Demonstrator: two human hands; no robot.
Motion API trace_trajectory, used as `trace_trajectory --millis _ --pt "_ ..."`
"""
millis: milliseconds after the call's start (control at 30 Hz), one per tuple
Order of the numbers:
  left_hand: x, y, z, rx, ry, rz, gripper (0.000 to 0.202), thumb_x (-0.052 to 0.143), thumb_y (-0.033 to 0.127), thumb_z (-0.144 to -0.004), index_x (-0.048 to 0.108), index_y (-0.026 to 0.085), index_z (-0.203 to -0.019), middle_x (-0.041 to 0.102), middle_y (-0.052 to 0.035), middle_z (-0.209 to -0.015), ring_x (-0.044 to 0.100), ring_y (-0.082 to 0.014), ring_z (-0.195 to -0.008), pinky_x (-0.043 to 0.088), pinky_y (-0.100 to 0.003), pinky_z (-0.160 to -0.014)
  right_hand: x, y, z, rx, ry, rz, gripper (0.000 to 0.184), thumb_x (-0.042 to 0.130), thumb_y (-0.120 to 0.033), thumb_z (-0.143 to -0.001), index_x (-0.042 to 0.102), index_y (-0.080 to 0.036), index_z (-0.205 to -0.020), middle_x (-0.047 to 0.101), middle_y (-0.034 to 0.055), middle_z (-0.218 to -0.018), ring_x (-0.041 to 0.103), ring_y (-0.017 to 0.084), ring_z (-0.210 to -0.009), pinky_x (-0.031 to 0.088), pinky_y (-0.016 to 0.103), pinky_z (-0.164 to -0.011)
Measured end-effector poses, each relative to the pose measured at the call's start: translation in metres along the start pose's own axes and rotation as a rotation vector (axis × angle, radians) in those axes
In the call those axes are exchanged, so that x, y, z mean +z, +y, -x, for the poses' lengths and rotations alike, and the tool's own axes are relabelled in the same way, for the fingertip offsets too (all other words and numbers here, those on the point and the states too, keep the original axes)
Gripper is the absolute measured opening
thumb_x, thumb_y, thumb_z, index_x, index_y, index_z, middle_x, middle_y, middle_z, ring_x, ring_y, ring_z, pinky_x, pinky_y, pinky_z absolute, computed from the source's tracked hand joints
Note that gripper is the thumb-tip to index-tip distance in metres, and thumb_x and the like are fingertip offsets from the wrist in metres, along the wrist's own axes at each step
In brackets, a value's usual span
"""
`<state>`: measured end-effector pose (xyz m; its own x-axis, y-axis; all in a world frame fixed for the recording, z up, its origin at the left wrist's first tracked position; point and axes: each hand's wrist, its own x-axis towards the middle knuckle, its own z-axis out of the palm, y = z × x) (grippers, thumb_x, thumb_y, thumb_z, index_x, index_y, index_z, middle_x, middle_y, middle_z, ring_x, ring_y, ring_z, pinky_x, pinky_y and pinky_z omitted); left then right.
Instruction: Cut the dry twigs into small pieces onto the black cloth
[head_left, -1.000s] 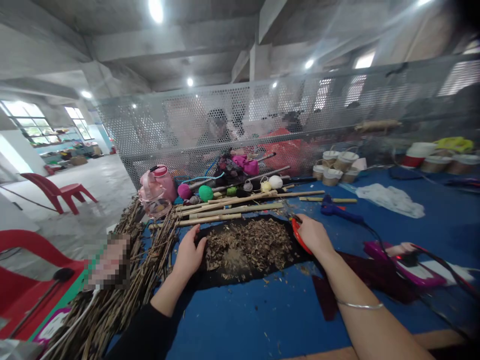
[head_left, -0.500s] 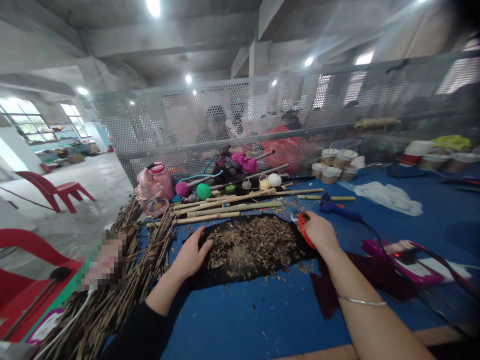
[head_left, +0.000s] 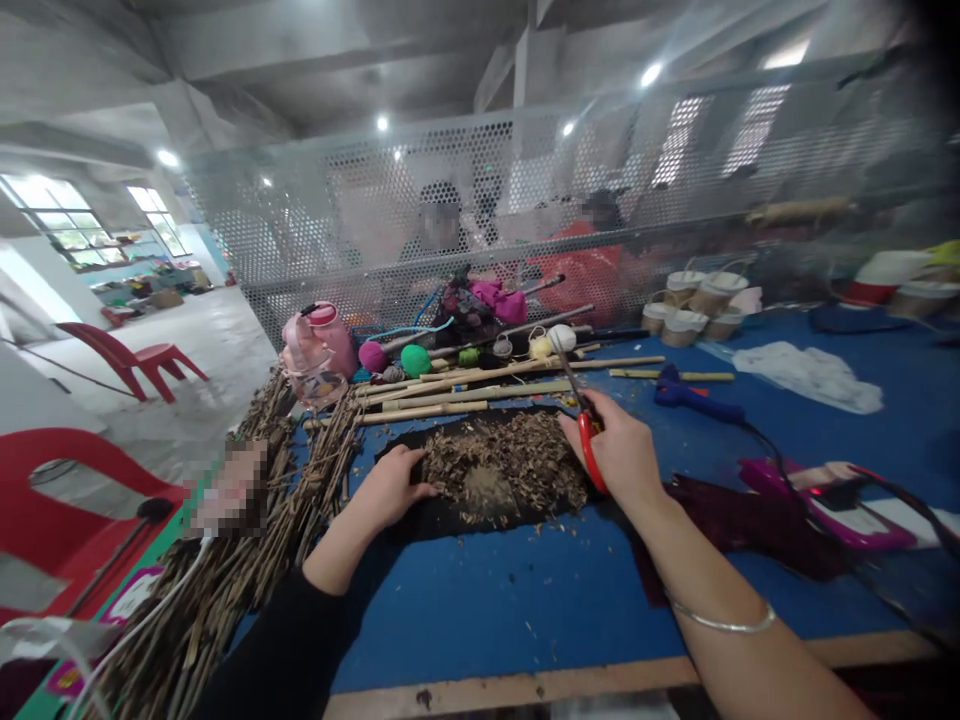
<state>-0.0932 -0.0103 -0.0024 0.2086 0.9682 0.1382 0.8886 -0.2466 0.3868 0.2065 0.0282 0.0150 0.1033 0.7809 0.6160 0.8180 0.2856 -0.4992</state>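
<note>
- The left hand [head_left: 390,490] lies palm down on a black cloth [head_left: 420,522]. Its grip is loose and spread, pinching nothing, and the fingertips touch the near left edge of a pile of chips [head_left: 502,468].
- The pile of chips is dry, brown and flaky. It is heaped in a rough oval on the middle of the cloth, between the two hands.
- The right hand [head_left: 621,455] has its grip pressed together around the scissors [head_left: 584,440]. The fingers are through the red plastic loops and the thin metal blades point up and away, over the right end of the pile.
- A slim silver bangle [head_left: 721,622] circles the right forearm.
- The black cloth is soft and matte, and lies flat on the blue-covered desk [head_left: 525,595], which has a bare wooden front edge.
- Behind the cloth lie long, pale bamboo canes [head_left: 465,396], smooth and straight, side by side.
- On the left, rough dark twigs [head_left: 225,575] are stacked in a thick bundle along the end of the desk.
- A pink plastic bottle [head_left: 324,350] stands near the top of the twigs, with round balls of yarn [head_left: 412,359] just beside it.
- On the right, a blue glue gun [head_left: 691,399] lies near a crumpled white rag [head_left: 810,374], with round lidded tubs [head_left: 697,312] behind them.
- A perforated metal screen [head_left: 360,235] rises at the far edge of the desk.
- A red plastic chair [head_left: 135,356] stands on the concrete floor to the left.
</note>
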Motion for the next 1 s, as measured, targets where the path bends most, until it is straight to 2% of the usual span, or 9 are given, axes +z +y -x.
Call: trace_trajectory --millis 100,233,433,533,600,733,867,933,1000 --pt "0.004 0.004 -0.004 0.001 0.046 0.052 0.04 0.064 0.035 -0.072 0.064 0.017 -0.108 0.063 -0.0095 -0.093 0.06 -0.0219 -0.085 0.046 -0.031 -0.078 0.002 -0.021 0.011 -0.144 -0.072 -0.105 0.035 0.055 -0.033 -0.077 0.059 -0.016 -0.107 0.067 0.0094 -0.096 0.063 0.02 -0.079 0.049 0.028 -0.075" --pt "0.005 0.006 -0.003 -0.019 0.079 0.101 0.041 0.062 0.034 -0.073 0.062 0.017 -0.11 0.063 -0.01 -0.099 0.06 -0.0222 -0.089 0.046 -0.033 -0.081 0.011 -0.029 0.021 -0.252 -0.187 -0.187 0.034 0.056 -0.03 -0.076 0.059 -0.015 -0.107 0.067 0.0095 -0.099 0.064 0.019 -0.081 0.049 0.027 -0.076" --pt "-0.007 0.022 -0.015 0.064 0.174 0.14 0.044 0.053 0.023 -0.075 0.057 0.02 -0.118 0.052 -0.0092 -0.125 0.046 -0.0236 -0.116 0.034 -0.04 -0.101 0.015 -0.02 0.019 -0.207 -0.161 -0.178 0.034 0.056 -0.029 -0.076 0.059 -0.016 -0.107 0.067 0.0095 -0.1 0.064 0.021 -0.087 0.049 0.03 -0.081" --pt "0.003 0.035 -0.026 0.15 0.152 0.033 0.042 0.052 0.034 -0.08 0.054 0.025 -0.12 0.042 -0.0081 -0.136 0.033 -0.0282 -0.127 0.025 -0.05 -0.104 0.013 -0.017 0.017 -0.167 -0.159 -0.173 0.035 0.056 -0.031 -0.076 0.059 -0.016 -0.107 0.068 0.0095 -0.099 0.064 0.021 -0.085 0.049 0.03 -0.079" --pt "0.015 0.04 -0.03 0.136 0.117 -0.015 0.046 0.053 0.044 -0.079 0.054 0.026 -0.121 0.039 -0.0096 -0.138 0.031 -0.0323 -0.128 0.025 -0.055 -0.102 0.013 -0.016 0.016 -0.141 -0.166 -0.166 0.035 0.057 -0.03 -0.075 0.059 -0.016 -0.107 0.068 0.0095 -0.098 0.065 0.021 -0.083 0.049 0.03 -0.078" --pt "0.03 0.038 -0.03 0.136 0.139 0.049 0.035 0.051 0.042 -0.081 0.061 0.017 -0.104 0.054 -0.0139 -0.119 0.049 -0.0259 -0.112 0.038 -0.041 -0.096 0.014 -0.013 0.015 -0.139 -0.185 -0.167 0.035 0.056 -0.029 -0.075 0.059 -0.017 -0.108 0.068 0.0088 -0.099 0.065 0.021 -0.085 0.049 0.03 -0.078" --pt "0.032 0.033 -0.028 0.123 0.19 0.102 0.017 0.048 0.026 -0.081 0.062 0.017 -0.085 0.06 -0.0079 -0.09 0.056 -0.0191 -0.087 0.046 -0.034 -0.083 0.016 -0.013 0.015 -0.158 -0.195 -0.17 0.034 0.056 -0.028 -0.075 0.059 -0.017 -0.107 0.068 0.0088 -0.1 0.064 0.021 -0.087 0.049 0.029 -0.078" --pt "0.031 0.033 -0.028 0.088 0.218 0.115 0.021 0.049 0.017 -0.076 0.06 0.016 -0.094 0.059 -0.0075 -0.092 0.056 -0.019 -0.088 0.046 -0.034 -0.084 0.016 -0.013 0.016 -0.157 -0.204 -0.172 0.034 0.057 -0.028 -0.075 0.059 -0.017 -0.107 0.068 0.0089 -0.101 0.064 0.021 -0.088 0.049 0.029 -0.08" --pt "0.033 0.033 -0.029 0.083 0.245 0.14 0.039 0.047 0.011 -0.073 0.054 0.015 -0.112 0.057 -0.0094 -0.105 0.054 -0.0194 -0.097 0.043 -0.034 -0.089 0.015 -0.014 0.015 -0.152 -0.216 -0.179 0.035 0.057 -0.027 -0.074 0.059 -0.016 -0.107 0.068 0.0089 -0.099 0.064 0.021 -0.085 0.049 0.029 -0.079"
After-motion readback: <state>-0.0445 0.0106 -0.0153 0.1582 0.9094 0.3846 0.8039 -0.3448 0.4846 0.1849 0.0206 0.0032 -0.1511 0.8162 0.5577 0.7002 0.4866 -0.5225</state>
